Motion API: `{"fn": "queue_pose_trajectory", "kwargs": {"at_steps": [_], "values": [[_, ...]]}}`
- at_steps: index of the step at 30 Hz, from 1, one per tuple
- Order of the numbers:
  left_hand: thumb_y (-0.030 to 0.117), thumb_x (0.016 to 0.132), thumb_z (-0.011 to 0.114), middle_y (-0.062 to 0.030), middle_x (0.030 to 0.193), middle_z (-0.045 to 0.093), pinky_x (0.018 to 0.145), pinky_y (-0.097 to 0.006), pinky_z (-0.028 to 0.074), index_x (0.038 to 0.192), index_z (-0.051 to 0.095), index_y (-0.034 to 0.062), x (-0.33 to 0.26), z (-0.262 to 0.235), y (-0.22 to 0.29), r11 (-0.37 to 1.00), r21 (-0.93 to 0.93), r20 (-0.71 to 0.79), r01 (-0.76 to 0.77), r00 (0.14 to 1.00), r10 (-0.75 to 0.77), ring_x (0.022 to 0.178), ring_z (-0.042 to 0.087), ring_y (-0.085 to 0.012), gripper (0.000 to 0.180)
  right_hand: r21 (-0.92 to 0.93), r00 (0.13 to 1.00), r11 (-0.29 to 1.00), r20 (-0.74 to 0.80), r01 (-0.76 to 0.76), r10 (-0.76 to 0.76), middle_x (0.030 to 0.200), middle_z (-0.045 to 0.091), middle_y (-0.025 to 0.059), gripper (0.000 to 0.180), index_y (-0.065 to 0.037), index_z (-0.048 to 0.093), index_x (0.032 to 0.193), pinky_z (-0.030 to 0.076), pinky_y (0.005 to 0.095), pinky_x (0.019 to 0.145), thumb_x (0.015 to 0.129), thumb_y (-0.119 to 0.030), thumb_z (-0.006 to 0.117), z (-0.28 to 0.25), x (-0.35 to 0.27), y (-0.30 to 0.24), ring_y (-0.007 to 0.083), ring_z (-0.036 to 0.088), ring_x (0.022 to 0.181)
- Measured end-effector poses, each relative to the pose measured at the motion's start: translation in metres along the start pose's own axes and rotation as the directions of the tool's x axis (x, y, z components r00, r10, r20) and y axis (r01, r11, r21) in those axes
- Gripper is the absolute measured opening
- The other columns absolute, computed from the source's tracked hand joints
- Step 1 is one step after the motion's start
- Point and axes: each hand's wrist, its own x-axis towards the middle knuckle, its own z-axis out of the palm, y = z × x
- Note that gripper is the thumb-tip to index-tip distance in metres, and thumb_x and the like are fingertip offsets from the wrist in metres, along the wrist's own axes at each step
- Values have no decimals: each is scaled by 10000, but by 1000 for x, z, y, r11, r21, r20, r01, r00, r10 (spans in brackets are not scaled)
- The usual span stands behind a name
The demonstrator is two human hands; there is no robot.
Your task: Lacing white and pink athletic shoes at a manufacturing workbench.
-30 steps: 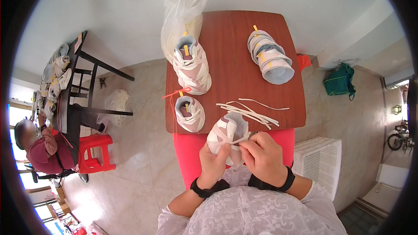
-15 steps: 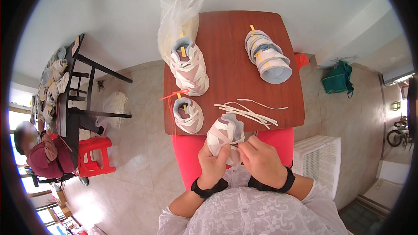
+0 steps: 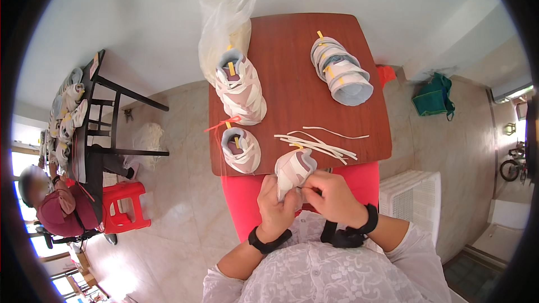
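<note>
My left hand (image 3: 275, 209) is closed round a pink and white shoe upper (image 3: 293, 169), held tilted just off the near edge of the table. My right hand (image 3: 336, 195) is pinched against the upper's right side. A thin dark bit shows at its fingers, too small to name. Just beyond the hands lie several loose white shoelaces (image 3: 317, 147). At the table's left stands a laced shoe upper (image 3: 241, 151) with a red cord (image 3: 224, 123) by it. Behind that is a stack of similar uppers (image 3: 240, 90).
The brown table (image 3: 286, 73) also bears nested unlaced uppers (image 3: 343, 73) at far right and a clear plastic bag (image 3: 224, 33) at far left. A white crate (image 3: 412, 199) stands right of me. Leftward, a person (image 3: 62, 205) sits at a black table (image 3: 92, 112).
The upper in my left hand has turned and come lower, its side now facing up. My right hand has shifted slightly right and down, still at the upper.
</note>
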Motion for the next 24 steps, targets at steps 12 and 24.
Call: {"fn": "queue_pose_trajectory", "kwargs": {"at_steps": [12,24], "values": [[-55,845,584,-110,914,631,706,-311,484,1059,625,-15,-7,26,-24,994,-45,-68,97,993,-100,813,608,-199,222,89,972,987,-185,-131,146,700,484,143,55,-45,558,783,440,410,551,782,-32,612,15,4,18,327,553,625],[-70,859,559,-109,900,636,689,-311,482,1013,587,-33,4,29,-21,995,-1,-73,104,992,-104,803,614,-192,160,-42,983,995,-167,-87,79,770,528,73,76,-29,555,792,464,335,544,795,-84,608,19,9,15,224,558,659]]}}
